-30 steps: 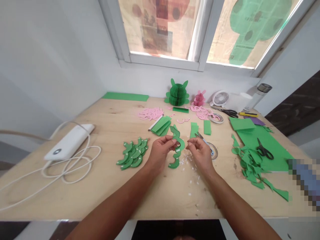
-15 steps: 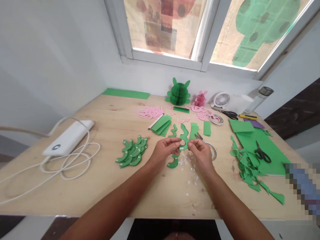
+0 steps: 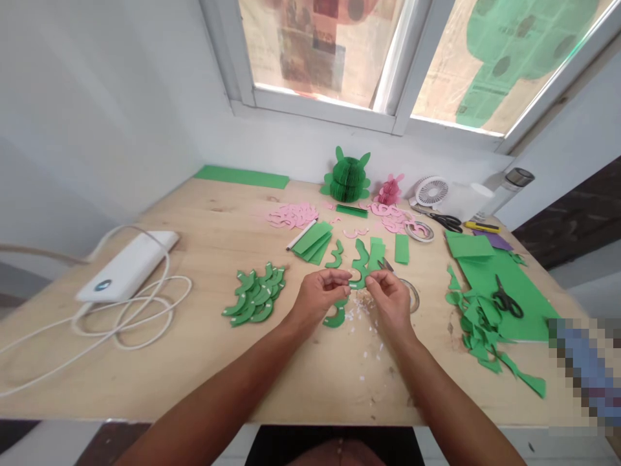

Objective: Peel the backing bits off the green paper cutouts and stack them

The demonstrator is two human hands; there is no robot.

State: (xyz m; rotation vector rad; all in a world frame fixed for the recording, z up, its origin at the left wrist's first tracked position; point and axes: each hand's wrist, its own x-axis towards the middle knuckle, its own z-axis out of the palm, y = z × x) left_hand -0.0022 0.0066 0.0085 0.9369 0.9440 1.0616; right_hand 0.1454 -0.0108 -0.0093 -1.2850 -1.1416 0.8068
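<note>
A wavy green paper cutout (image 3: 359, 264) with small white patches is held upright over the table. My right hand (image 3: 389, 292) pinches its lower right end between thumb and finger. My left hand (image 3: 321, 294) is close to its left side, thumb and fingertips apart; nothing shows between them. Below my left hand lies a curved green cutout (image 3: 334, 316), partly hidden by the fingers. Another wavy green piece (image 3: 334, 254) lies just beyond. To the left is a pile of curved green cutouts (image 3: 255, 294) with white patches. Tiny white paper bits (image 3: 361, 317) are scattered under my hands.
Tape rolls (image 3: 414, 294), small scissors (image 3: 387, 264) and folded green paper (image 3: 313, 243) lie beyond my hands. Green scraps (image 3: 480, 323) and black-handled scissors (image 3: 507, 301) are at right. A white power bank (image 3: 129, 268) with looped cable is at left. Honeycomb paper figures (image 3: 347, 180) stand behind.
My left fingertips have parted slightly from the green cutout and spread. My right hand still pinches it. The view has shifted a little.
</note>
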